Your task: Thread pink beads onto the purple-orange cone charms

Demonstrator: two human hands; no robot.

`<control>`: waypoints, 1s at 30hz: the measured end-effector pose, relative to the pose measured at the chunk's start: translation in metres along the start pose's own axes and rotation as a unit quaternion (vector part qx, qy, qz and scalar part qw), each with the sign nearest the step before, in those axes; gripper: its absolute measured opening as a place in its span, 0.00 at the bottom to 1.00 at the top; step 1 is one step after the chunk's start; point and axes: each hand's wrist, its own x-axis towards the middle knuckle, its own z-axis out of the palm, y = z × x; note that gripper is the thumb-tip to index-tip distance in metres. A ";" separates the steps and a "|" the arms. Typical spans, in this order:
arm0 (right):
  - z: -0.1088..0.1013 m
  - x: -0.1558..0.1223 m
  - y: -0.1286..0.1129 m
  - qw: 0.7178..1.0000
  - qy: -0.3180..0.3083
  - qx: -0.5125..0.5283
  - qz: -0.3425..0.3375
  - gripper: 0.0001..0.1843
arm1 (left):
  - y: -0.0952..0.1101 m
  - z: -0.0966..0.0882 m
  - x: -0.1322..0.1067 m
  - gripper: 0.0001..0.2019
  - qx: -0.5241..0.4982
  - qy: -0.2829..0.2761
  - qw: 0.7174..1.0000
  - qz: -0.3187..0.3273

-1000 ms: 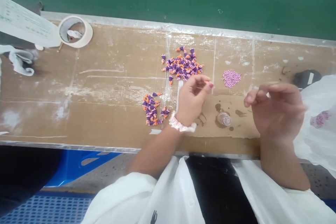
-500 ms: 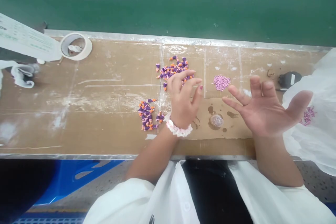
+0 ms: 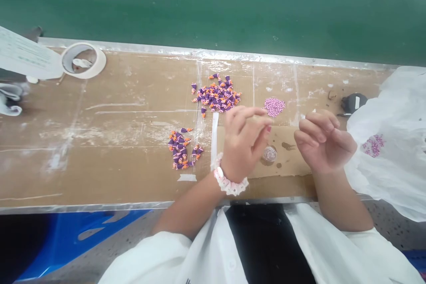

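My left hand [image 3: 245, 144], with a white lacy scrunchie [image 3: 229, 179] at the wrist, hovers over the cardboard with bent fingers a little apart from the thumb. Nothing shows in it. Below and right of its fingertips sits a small clear round dish [image 3: 270, 154], partly hidden by the thumb side. My right hand [image 3: 324, 142] is raised palm up with its fingers curled in, no object visible in them. Above and between the hands lies a pile of tiny pink beads [image 3: 274, 107]. Small purple-and-orange figures form a larger heap [image 3: 218, 94] and a smaller group [image 3: 180, 148] further left.
Cardboard [image 3: 116, 164] covers the bench. A roll of white tape [image 3: 84, 61] and a printed sheet [image 3: 26, 55] are at the left. On the right are a black tape measure [image 3: 354, 103] and a white plastic bag [image 3: 396, 111] with pink beads [image 3: 373, 145]. A blue stool [image 3: 66, 239] stands below.
My right hand has curled its spread fingers inward. My left hand has moved right and nearer, away from the larger heap, uncovering it and a white strip. The view has shifted slightly.
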 end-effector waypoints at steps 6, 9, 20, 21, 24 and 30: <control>0.002 -0.007 0.005 0.998 -0.044 -0.031 -0.023 0.12 | 0.047 -0.001 0.008 0.03 -0.154 -0.089 0.982 -0.070; 0.002 -0.010 0.004 0.996 -0.073 -0.034 -0.045 0.12 | 0.057 0.005 0.008 0.03 -0.185 -0.093 0.974 -0.094; 0.012 -0.006 -0.008 0.971 -0.069 0.219 -0.066 0.23 | 0.074 0.010 0.008 0.01 -0.178 -0.065 0.979 -0.080; 0.012 -0.007 -0.008 0.971 -0.061 0.219 -0.070 0.24 | 0.073 0.011 0.008 0.01 -0.174 -0.057 0.981 -0.070; 0.013 -0.008 -0.007 0.972 -0.060 0.213 -0.079 0.24 | 0.071 0.015 0.006 0.02 -0.166 -0.035 0.985 -0.038; 0.010 -0.010 -0.001 0.965 -0.077 0.232 -0.091 0.23 | 0.070 0.021 0.003 0.04 -0.144 0.010 0.990 0.000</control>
